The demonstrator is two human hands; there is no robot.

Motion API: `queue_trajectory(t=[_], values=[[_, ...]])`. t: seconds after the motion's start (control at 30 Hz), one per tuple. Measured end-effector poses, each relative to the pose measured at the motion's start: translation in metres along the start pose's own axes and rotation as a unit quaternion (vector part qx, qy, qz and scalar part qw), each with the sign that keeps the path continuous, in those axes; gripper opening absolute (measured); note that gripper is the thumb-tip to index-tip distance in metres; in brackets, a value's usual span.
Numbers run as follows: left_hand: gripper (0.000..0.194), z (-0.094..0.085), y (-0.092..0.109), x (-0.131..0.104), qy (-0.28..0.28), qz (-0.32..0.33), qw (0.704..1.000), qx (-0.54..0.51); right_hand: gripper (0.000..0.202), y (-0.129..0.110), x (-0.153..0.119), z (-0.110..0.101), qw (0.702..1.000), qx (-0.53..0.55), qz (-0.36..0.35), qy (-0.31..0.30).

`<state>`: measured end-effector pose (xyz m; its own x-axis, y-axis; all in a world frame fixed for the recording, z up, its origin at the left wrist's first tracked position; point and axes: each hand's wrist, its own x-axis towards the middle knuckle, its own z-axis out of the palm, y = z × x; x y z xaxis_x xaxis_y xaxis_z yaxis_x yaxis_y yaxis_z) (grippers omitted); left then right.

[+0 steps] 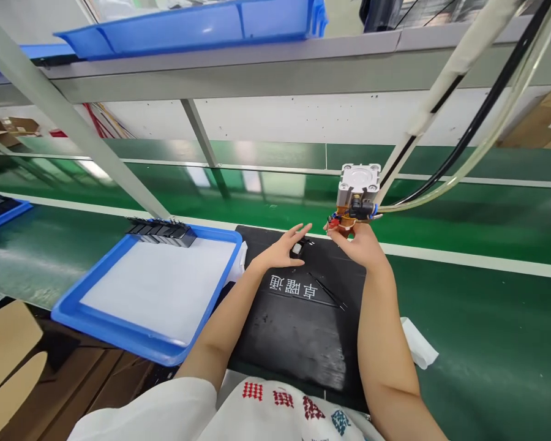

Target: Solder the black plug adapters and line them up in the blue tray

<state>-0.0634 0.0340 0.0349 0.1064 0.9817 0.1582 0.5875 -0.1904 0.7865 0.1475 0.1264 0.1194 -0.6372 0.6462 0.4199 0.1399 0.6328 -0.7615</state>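
My left hand (282, 250) is over the black mat (298, 343), its fingers and thumb spread apart. Between them lies a small black part with a pale face (297, 248) and short prongs at its right; I see no grip on it. My right hand (365, 246) is raised at the lower end of a silver air cylinder (359, 180). Its fingers are closed beside a red piece (333, 222) and thin wires there; what they hold is partly hidden. Black tweezers (327, 290) lie slantwise on the mat between my forearms.
At the left, a blue tray (147, 343) with a white liner holds a row of black adapter-like parts (163, 231) at its far edge. White paper (417, 343) lies right of my right forearm. Hoses (463, 156) run from the cylinder. A shelf (257, 70) crosses overhead.
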Motion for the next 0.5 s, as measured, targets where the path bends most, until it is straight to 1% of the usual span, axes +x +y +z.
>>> queue_trajectory(t=[0.07,0.13,0.2,0.3,0.33,0.4,0.43,0.5], values=[[0.084,0.005,0.005,0.001,0.012,-0.003,0.999,0.034,0.023,-0.003,0.000,0.003,1.000,0.007,0.003,0.001],[0.075,0.008,0.004,0.002,0.042,-0.031,0.998,0.040,0.022,-0.006,0.000,0.005,1.000,0.020,0.005,-0.006],[0.072,0.011,0.000,0.000,0.090,-0.068,0.993,0.020,0.023,-0.009,0.000,0.008,0.999,0.033,0.005,-0.021],[0.077,0.017,-0.007,-0.006,0.156,-0.126,0.980,-0.009,0.021,-0.014,0.000,0.016,0.997,0.062,0.009,-0.040],[0.077,0.020,-0.008,-0.008,0.174,-0.140,0.975,0.000,0.021,-0.016,0.000,0.019,0.996,0.073,0.010,-0.043],[0.076,0.026,-0.008,-0.009,0.206,-0.163,0.964,0.049,0.022,-0.019,0.000,0.026,0.994,0.095,0.008,-0.048],[0.073,0.029,-0.007,-0.009,0.218,-0.175,0.957,0.078,0.022,-0.021,0.000,0.030,0.993,0.107,0.004,-0.049],[0.061,0.036,-0.005,-0.008,0.232,-0.196,0.946,0.112,0.022,-0.025,-0.001,0.037,0.990,0.134,-0.004,-0.048]])
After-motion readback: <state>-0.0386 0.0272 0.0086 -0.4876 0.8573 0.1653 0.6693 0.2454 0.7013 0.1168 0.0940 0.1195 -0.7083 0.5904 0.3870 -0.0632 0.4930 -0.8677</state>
